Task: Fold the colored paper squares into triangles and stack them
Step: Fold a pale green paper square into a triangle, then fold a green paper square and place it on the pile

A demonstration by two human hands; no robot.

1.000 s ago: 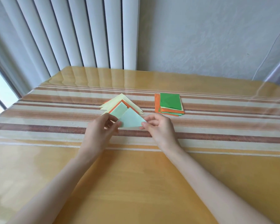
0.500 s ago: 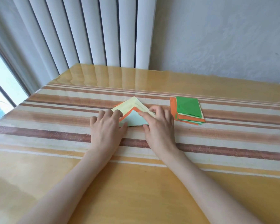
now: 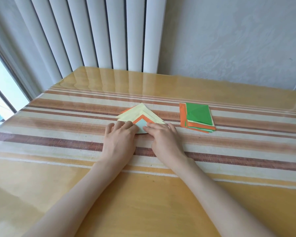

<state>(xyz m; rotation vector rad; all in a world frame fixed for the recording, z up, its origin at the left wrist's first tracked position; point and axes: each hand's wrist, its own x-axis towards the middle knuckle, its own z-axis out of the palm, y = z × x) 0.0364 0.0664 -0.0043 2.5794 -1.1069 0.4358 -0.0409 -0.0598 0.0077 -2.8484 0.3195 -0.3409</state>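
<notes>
The pale blue triangle (image 3: 141, 126), pinched between both hands a second ago, is now laid on the stack of folded triangles (image 3: 140, 111) on the bench (image 3: 143, 202) and pressed flat. Its left corner is covered by the left hand (image 3: 120, 137), its right by the right hand (image 3: 162, 139). Each grip is open, with fingers straight. The pile of unfolded squares (image 3: 197, 114) is seen apart, to the right.
</notes>
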